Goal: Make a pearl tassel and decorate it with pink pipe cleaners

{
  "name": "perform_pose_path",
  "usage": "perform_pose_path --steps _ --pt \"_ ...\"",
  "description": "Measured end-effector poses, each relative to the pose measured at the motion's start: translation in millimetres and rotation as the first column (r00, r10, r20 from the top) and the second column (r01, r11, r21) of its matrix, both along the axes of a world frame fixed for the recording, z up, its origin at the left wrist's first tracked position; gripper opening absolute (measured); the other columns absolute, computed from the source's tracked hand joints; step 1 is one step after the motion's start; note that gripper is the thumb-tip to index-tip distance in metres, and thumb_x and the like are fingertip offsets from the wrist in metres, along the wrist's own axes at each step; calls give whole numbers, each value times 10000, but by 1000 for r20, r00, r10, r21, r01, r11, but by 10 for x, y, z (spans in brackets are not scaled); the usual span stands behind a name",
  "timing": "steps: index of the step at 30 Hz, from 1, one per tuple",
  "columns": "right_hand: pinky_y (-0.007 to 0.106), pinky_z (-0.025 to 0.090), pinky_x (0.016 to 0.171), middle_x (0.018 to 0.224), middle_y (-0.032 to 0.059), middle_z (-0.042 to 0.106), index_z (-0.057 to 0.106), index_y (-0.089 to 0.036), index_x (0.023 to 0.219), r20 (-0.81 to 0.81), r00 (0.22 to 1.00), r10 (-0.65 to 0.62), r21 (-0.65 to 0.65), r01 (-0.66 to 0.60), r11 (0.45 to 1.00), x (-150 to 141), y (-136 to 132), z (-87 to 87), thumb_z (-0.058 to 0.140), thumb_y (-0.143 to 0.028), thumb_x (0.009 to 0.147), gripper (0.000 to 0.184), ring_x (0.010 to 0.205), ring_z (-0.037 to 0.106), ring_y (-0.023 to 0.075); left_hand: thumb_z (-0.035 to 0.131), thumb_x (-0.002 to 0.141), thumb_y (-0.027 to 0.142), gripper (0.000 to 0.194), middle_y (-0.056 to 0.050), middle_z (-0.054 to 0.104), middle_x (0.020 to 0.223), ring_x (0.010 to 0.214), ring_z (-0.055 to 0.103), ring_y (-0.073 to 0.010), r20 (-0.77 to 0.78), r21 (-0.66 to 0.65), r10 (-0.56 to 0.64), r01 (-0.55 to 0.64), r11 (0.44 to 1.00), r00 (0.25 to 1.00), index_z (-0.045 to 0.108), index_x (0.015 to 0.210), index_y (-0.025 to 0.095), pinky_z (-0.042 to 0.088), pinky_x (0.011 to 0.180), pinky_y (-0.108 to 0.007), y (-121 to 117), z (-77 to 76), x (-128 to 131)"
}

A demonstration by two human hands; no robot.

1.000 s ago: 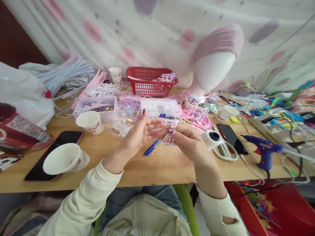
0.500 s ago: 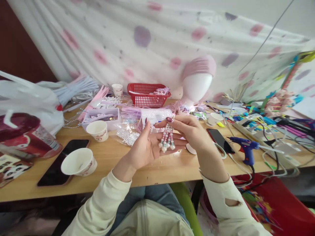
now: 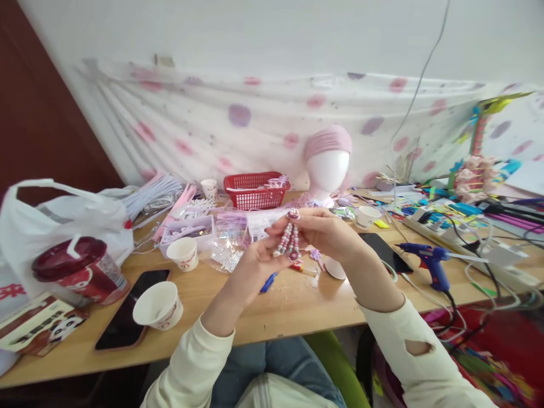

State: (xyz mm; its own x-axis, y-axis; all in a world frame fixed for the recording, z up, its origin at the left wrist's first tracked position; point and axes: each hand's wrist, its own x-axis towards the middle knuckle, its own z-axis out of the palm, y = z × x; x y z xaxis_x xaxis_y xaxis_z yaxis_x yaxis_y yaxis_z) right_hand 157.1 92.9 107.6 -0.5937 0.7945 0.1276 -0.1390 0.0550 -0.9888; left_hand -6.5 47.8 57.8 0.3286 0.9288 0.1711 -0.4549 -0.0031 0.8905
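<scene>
Pink, white and pale green strands of a bead tassel (image 3: pixel 288 238) hang between my hands above the table. My right hand (image 3: pixel 327 229) pinches the tassel's top between thumb and fingers. The lower ends of the strands are gripped by my left hand (image 3: pixel 259 258), its thumb pressed over them, so the bottom beads are mostly covered. Under and behind my hands lie a blue clip-like piece (image 3: pixel 268 282), a small purple flower (image 3: pixel 315 255) and a bag of white beads (image 3: pixel 226 258). A white round disc (image 3: pixel 335 268) rests beside my right wrist.
Paper cups (image 3: pixel 158 306) and a dark phone (image 3: pixel 127 311) stand at left, near a lidded red drink cup (image 3: pixel 85 269). Behind are a red basket (image 3: pixel 256 198) and a white mannequin head (image 3: pixel 328 170). A blue glue gun (image 3: pixel 429 263) with cables lies at right.
My left hand has gone from lying open behind the strands to closing on their lower ends. The view has tilted upward, showing more wall.
</scene>
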Motion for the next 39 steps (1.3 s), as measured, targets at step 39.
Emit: perform_pose_path --steps 39 --pt "249 599 591 965 90 848 858 -184 906 -23 983 -181 -87 179 980 41 45 162 834 -363 752 237 748 770 193 681 927 227 117 -85 819 1060 1095 759 -267 530 -254 39 115 960 847 748 992 156 512 1128 -477 -81 46 299"
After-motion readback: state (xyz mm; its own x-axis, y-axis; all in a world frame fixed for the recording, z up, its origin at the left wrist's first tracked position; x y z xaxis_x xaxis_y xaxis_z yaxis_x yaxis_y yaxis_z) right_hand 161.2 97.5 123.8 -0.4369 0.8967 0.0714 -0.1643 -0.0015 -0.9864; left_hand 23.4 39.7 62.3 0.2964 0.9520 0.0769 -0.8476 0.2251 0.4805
